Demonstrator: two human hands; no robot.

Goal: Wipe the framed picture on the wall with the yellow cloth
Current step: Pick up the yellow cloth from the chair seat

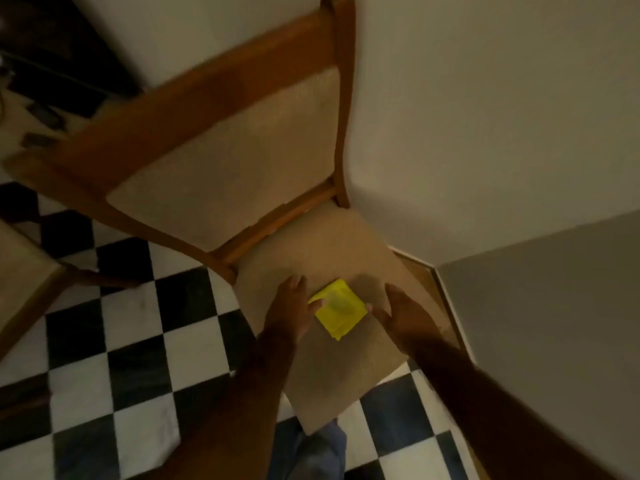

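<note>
Left hand (291,306) and right hand (398,317) were spread open, flanking the folded yellow cloth (337,308) laid on the chair seat (329,244). Cloth should be pinched whole, kept folded. Framed picture not seen.

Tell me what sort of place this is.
Probably a room in a home, perhaps a dining corner: an upholstered wooden chair against plain walls, a black-and-white checkered tile floor, and a folded yellow cloth on the seat.
</note>
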